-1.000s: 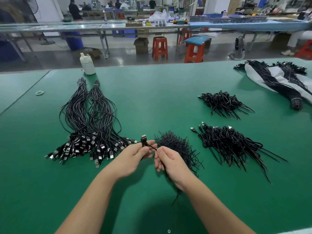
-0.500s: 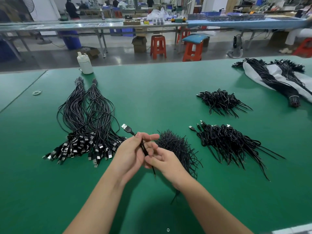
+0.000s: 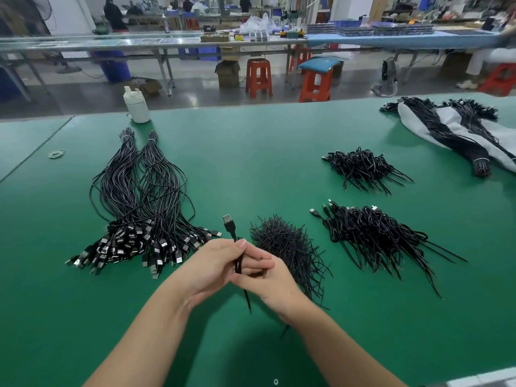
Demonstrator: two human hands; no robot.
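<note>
We pinch USB cable (image 3: 238,264) between left hand (image 3: 209,265) and right hand (image 3: 269,283), just beside tie heap (image 3: 287,247); cable axis upright, plug (image 3: 228,221) above fingers; left hand nearer plug.

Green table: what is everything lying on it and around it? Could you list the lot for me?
Table: one, green, fills most of the view.
USB cable: one, black, held in both hands, plug pointing up.
Long cable bundles: two, black, left of the hands.
Pile of short ties: one, black, just beyond the right hand.
Coiled cable piles: two, black, right side, one nearer, one farther.
White sheet: one, far right, black cable bundles on it.
Bottle: one, white, far edge, left.
Rubber bands: small whitish cluster, far left.
Stools: several, orange, on the floor beyond.
Left hand: grips the cable.
Right hand: holds the cable beside it.
</note>
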